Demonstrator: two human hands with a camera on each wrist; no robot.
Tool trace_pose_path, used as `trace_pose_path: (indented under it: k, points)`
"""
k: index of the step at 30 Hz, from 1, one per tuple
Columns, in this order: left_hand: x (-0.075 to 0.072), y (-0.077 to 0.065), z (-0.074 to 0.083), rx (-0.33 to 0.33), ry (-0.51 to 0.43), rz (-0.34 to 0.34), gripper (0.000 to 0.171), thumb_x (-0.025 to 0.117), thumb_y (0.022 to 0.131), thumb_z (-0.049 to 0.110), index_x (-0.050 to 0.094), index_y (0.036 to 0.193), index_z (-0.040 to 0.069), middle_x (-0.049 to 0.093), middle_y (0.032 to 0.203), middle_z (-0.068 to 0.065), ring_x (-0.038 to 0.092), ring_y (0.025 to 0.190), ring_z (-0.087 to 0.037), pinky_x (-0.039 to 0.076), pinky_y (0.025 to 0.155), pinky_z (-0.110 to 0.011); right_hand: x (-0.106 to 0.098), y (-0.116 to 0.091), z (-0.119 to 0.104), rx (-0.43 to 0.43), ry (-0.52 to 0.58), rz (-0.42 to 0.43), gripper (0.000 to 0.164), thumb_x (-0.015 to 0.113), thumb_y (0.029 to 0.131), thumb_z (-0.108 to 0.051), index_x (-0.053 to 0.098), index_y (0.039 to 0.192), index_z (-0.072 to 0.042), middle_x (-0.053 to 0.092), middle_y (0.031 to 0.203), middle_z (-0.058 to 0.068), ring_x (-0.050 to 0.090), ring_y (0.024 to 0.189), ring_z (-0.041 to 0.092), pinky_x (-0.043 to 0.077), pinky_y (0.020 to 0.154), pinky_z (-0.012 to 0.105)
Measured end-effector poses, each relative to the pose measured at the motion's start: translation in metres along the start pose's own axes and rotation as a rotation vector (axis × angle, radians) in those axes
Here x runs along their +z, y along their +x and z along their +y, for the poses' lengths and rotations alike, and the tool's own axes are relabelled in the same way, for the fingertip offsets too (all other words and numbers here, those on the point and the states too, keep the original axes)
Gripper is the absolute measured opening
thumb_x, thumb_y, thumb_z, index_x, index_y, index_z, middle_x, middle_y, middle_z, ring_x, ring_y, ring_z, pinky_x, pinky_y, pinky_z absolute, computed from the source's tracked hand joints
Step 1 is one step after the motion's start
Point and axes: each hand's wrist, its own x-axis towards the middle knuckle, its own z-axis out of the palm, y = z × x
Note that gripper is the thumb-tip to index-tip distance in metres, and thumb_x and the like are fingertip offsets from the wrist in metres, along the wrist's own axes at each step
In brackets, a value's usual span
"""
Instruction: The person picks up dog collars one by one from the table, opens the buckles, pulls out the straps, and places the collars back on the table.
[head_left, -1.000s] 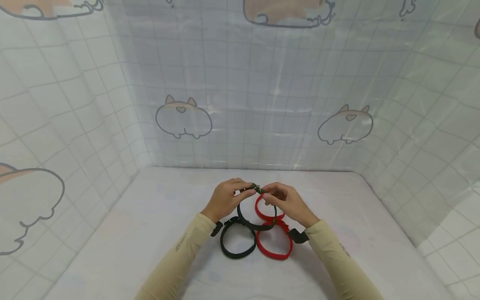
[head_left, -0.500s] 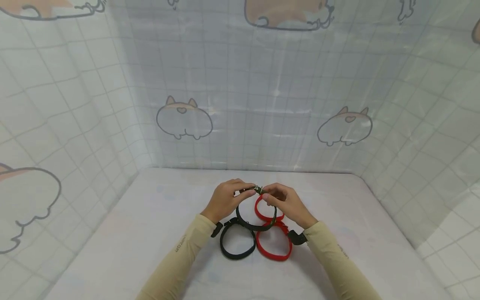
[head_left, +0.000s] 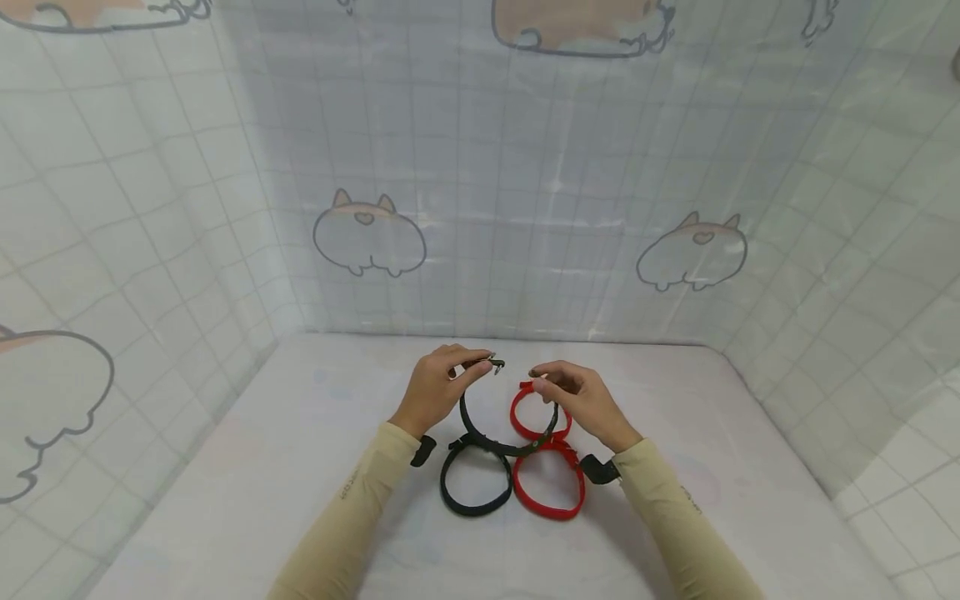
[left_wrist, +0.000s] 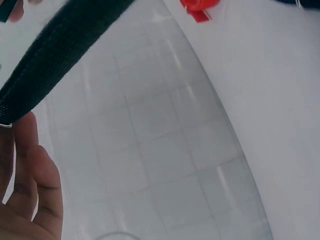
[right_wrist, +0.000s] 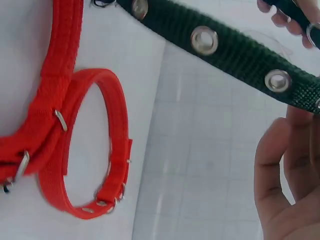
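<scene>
A dark green webbing collar (head_left: 517, 451) hangs in an unfastened loop between my two hands. My left hand (head_left: 441, 383) pinches its buckle end, the metal buckle (head_left: 497, 363) sticking out past the fingertips. My right hand (head_left: 587, 404) holds the other end between thumb and fingers. Metal eyelets (right_wrist: 205, 40) line that end in the right wrist view. The left wrist view has the plain strap (left_wrist: 60, 62) running up from the fingers. Under the loop lie a black collar (head_left: 474, 510), a red collar (head_left: 550, 512) and, behind it, another red collar (head_left: 517, 421), all in rings.
The collars lie on a white-covered table (head_left: 337, 533). A tiled-pattern sheet with cartoon dogs (head_left: 367, 242) rises at the back and both sides. Black bands (head_left: 598, 470) sit at both wrists, over beige sleeves (head_left: 667, 517).
The collar's two ends, together between my hands before, are now apart. My left hand has moved left and slightly up with the buckle; the right hand has shifted slightly right. The loop hangs wider.
</scene>
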Motion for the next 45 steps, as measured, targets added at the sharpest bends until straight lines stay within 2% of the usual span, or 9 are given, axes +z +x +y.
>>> trace_pose_path:
  k: [4,7,11,14,21,25,30,36,45]
  points:
    - [-0.009,0.005,-0.008,-0.046,0.014,0.012,0.027,0.071,0.096,0.034,0.077,0.119,0.020,0.073,0.103,0.010,0.061,0.091,-0.013,0.051,0.073,-0.034,-0.010,0.001,-0.018,-0.015,-0.005,0.055,0.031,0.067,0.100,-0.016,0.067,0.127,-0.001,0.070,0.112,0.019,0.069,0.095,0.019,0.056,0.087,0.035]
    - [-0.016,0.012,-0.016,-0.081,0.025,-0.002,0.030,0.069,0.098,0.032,0.073,0.125,0.019,0.073,0.109,0.008,0.062,0.098,-0.012,0.051,0.077,-0.037,-0.019,0.004,-0.026,-0.041,-0.014,0.112,0.032,0.067,0.099,-0.014,0.066,0.127,0.002,0.069,0.120,0.017,0.068,0.103,0.017,0.054,0.091,0.029]
    - [-0.025,0.024,-0.032,-0.121,0.055,-0.065,0.038,0.067,0.100,0.027,0.065,0.136,0.016,0.071,0.121,0.000,0.063,0.106,-0.017,0.051,0.084,-0.042,-0.032,0.017,-0.005,-0.065,-0.024,0.199,0.033,0.068,0.099,-0.014,0.066,0.130,-0.003,0.066,0.127,0.014,0.063,0.115,0.024,0.051,0.096,0.028]
    - [-0.029,0.033,-0.048,-0.158,0.094,-0.123,0.043,0.067,0.100,0.025,0.060,0.142,0.016,0.069,0.126,-0.004,0.061,0.113,-0.022,0.050,0.091,-0.044,-0.043,0.031,0.020,-0.068,-0.059,0.264,0.034,0.069,0.099,-0.018,0.066,0.131,-0.008,0.066,0.127,0.011,0.063,0.116,0.027,0.051,0.095,0.028]
    - [-0.025,0.049,-0.085,-0.236,0.166,-0.208,0.050,0.068,0.099,0.013,0.054,0.147,0.011,0.069,0.122,-0.011,0.061,0.115,-0.030,0.045,0.102,-0.050,-0.064,0.053,0.052,-0.060,-0.157,0.346,0.036,0.072,0.096,-0.028,0.067,0.128,-0.012,0.069,0.122,0.005,0.063,0.114,0.022,0.051,0.095,0.035]
    - [-0.021,0.055,-0.101,-0.267,0.167,-0.245,0.044,0.067,0.099,0.012,0.058,0.142,0.007,0.069,0.121,-0.012,0.062,0.114,-0.030,0.047,0.101,-0.049,-0.070,0.059,0.065,-0.011,-0.190,0.354,0.036,0.073,0.096,-0.029,0.068,0.125,-0.010,0.069,0.119,0.005,0.063,0.111,0.023,0.050,0.095,0.045]
    - [-0.015,0.056,-0.118,-0.327,0.153,-0.264,0.037,0.067,0.099,0.013,0.063,0.135,0.007,0.070,0.121,-0.011,0.062,0.114,-0.029,0.047,0.100,-0.048,-0.071,0.062,0.084,0.072,-0.239,0.341,0.034,0.073,0.096,-0.029,0.068,0.124,-0.010,0.068,0.120,0.008,0.064,0.111,0.027,0.050,0.096,0.048]
    - [-0.011,0.050,-0.132,-0.391,0.177,-0.273,0.039,0.067,0.100,0.016,0.061,0.138,0.009,0.068,0.125,-0.013,0.061,0.118,-0.032,0.047,0.101,-0.050,-0.076,0.060,0.105,0.135,-0.319,0.275,0.035,0.070,0.098,-0.023,0.065,0.126,-0.003,0.067,0.121,0.016,0.063,0.112,0.036,0.050,0.095,0.051]
    - [-0.012,0.034,-0.154,-0.503,0.210,-0.277,0.037,0.067,0.098,0.011,0.062,0.134,0.004,0.068,0.125,-0.018,0.063,0.118,-0.035,0.047,0.101,-0.052,-0.084,0.046,0.118,0.323,-0.509,0.224,0.031,0.070,0.098,-0.023,0.068,0.120,-0.001,0.069,0.117,0.019,0.065,0.106,0.037,0.052,0.089,0.050]
